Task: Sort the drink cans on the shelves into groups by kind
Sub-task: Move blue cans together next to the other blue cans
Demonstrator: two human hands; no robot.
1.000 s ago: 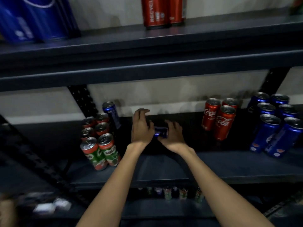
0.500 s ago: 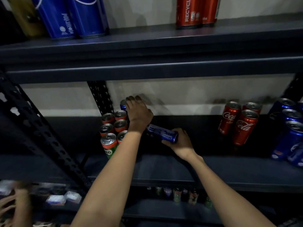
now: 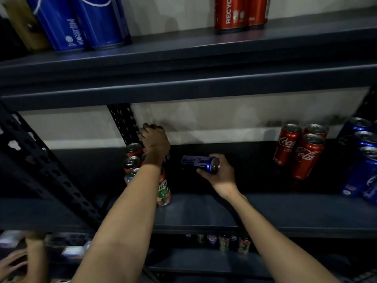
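Right hand (image 3: 221,176) grip round slim blue can (image 3: 199,163) — glossy metal, lying sideways

glossy metal cans (image 3: 308,156), matt shelf (image 3: 285,213)

head | single view; faces forward and slightly down; close to middle shelf (image 3: 204,213)

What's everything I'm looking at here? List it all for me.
Green-and-red cans: about six showing, middle shelf, left.
Red cola cans: three, middle shelf, right.
Blue cans: several, far right, partly cut off.
Big blue cans: two, top shelf, left.
Big red cans: two, top shelf.
Small cans: several, mixed colours, bottom shelf.
Another person's hand: bottom left corner.
Left hand: reaching over the back of the green-and-red cans.
Right hand: holds a slim blue can sideways.
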